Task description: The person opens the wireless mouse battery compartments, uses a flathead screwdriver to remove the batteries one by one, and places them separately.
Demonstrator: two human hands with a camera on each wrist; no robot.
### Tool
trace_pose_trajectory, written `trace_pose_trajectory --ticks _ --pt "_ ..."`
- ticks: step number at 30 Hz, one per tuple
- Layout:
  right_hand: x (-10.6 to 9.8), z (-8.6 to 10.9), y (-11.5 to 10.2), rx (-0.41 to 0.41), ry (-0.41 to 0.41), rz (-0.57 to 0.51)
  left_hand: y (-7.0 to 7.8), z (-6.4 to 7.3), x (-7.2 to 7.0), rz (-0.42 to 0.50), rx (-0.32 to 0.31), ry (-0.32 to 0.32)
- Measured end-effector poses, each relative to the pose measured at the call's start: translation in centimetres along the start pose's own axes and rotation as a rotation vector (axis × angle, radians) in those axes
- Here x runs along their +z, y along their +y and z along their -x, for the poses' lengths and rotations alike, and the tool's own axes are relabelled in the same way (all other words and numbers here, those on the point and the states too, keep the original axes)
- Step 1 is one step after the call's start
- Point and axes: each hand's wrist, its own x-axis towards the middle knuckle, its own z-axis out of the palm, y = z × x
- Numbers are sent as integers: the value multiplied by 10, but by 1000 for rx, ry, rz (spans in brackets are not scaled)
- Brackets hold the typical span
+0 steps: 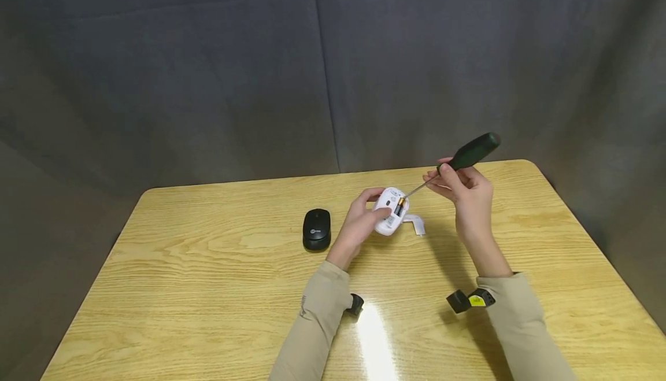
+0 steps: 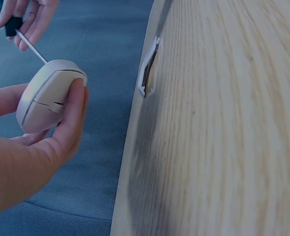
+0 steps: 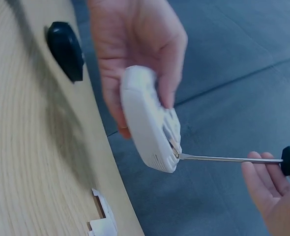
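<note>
My left hand (image 1: 361, 219) grips a white computer mouse (image 1: 384, 228), its underside turned up and its battery compartment uncovered. A battery (image 1: 399, 206) with a copper-coloured end lies in that compartment. In my right hand (image 1: 470, 196) is a screwdriver with a dark green handle (image 1: 474, 151), pinched near where the handle meets the shaft. Its metal shaft (image 3: 218, 159) slants down to the mouse, with the flat tip right at the compartment's edge. The left wrist view shows the mouse's rounded top (image 2: 50, 96) held between thumb and fingers above the table.
A white battery cover (image 1: 416, 223) lies on the wooden table (image 1: 208, 288) just right of the white mouse. To the left of my left hand stands a black mouse (image 1: 317, 229). Dark grey cloth (image 1: 208, 80) hangs behind the table's far edge.
</note>
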Motion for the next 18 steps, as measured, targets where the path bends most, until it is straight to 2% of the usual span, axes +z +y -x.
trace_pose_trajectory --ticks 7,11,18 --pt "-7 -4 -6 142 67 -133 0 0 3 -30 20 47" --pt "-8 -4 -10 182 62 -167 1 0 5 -55 39 78" --pt "-13 -5 -15 242 75 -221 2 2 9 -120 86 96"
